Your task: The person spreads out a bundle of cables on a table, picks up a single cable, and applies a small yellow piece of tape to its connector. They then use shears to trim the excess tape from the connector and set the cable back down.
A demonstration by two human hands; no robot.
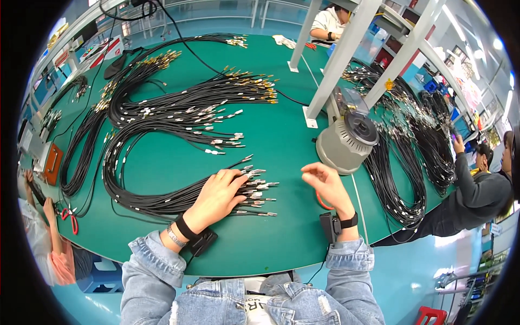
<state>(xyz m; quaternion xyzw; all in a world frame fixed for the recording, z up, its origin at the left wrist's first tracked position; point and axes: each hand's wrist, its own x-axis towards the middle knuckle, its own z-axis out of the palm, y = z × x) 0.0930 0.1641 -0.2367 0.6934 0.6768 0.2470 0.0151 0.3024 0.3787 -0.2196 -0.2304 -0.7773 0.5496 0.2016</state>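
Observation:
Over the ends of a bundle of black cables [162, 200] lies my left hand [216, 196], palm down, its fingers loosely spread and touching them. The silvery connector ends [265, 186] stick out past its fingertips to the right. My right hand [327, 187] is over the table to the right of these ends, its fingers curled together toward the thumb. Whether anything small is between them is hidden. An orange-red loop [323, 201], like a scissors handle, shows under its palm; I cannot tell if the hand holds it.
More black cable bundles [179, 100] lie across the green table [281, 238]. A grey round machine [346, 143] stands by white posts [341, 59] on the right, with cables [401, 189] beyond. Red-handled scissors [70, 219] lie at the left edge. Other people work around the table.

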